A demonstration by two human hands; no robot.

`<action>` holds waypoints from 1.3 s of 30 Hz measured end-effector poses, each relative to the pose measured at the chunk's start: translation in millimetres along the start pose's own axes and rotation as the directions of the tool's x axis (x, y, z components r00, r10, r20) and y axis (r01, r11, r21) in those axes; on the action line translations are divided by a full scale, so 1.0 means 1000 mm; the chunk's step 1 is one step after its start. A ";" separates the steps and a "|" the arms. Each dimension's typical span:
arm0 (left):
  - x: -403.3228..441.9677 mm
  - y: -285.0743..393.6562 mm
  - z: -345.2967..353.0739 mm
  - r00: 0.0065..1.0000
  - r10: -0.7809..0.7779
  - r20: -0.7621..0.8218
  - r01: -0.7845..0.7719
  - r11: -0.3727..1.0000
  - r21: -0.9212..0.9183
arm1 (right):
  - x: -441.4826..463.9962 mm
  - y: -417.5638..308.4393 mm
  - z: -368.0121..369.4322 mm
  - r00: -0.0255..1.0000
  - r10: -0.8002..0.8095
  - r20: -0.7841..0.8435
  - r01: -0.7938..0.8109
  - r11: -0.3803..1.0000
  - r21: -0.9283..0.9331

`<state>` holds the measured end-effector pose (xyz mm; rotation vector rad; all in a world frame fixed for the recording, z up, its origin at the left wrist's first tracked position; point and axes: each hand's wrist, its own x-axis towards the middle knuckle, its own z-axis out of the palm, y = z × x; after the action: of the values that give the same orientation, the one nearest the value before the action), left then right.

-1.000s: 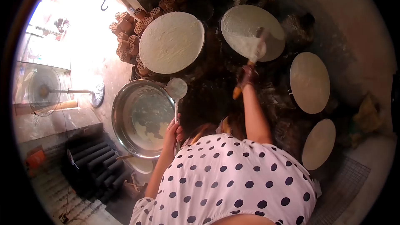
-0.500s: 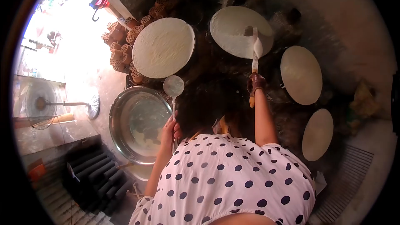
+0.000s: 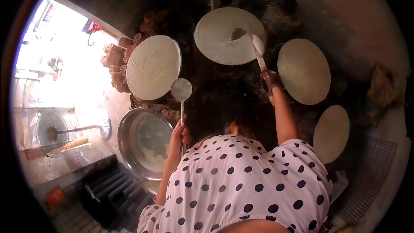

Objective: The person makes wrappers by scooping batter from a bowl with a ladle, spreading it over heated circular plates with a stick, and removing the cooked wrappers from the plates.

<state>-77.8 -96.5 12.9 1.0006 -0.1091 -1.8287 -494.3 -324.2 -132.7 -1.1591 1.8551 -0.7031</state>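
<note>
Spatula (image 3: 260, 60) in right hand (image 3: 271, 80) | over white disc (image 3: 215, 39) | ladle (image 3: 181, 89) in left hand (image 3: 178, 137)

standing fan (image 3: 52, 133), perforated brown cylinders (image 3: 114, 57)

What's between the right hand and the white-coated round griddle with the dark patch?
Head view: a spatula gripped by the right hand, its far end overlapping the griddle, with a white lump along it. Can't tell whether it touches.
</note>
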 end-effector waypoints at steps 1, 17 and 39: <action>0.004 -0.001 0.009 1.000 -0.015 0.011 0.015 1.000 -0.020 | -0.019 -0.043 -0.008 0.960 0.255 0.115 -0.278 0.911 0.306; 0.044 -0.016 0.064 0.997 -0.057 0.054 0.057 0.998 0.004 | 0.066 -0.074 -0.006 0.975 0.203 0.092 -0.211 0.974 0.079; 0.059 -0.011 0.067 0.991 -0.119 0.062 0.113 0.989 0.100 | -0.010 -0.073 -0.004 0.994 -0.112 0.010 0.112 0.994 0.000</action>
<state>-140.0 -161.5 17.0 1.0302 -0.1857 -1.9805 -462.8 -345.1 -69.7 -1.2723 1.7932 -0.7583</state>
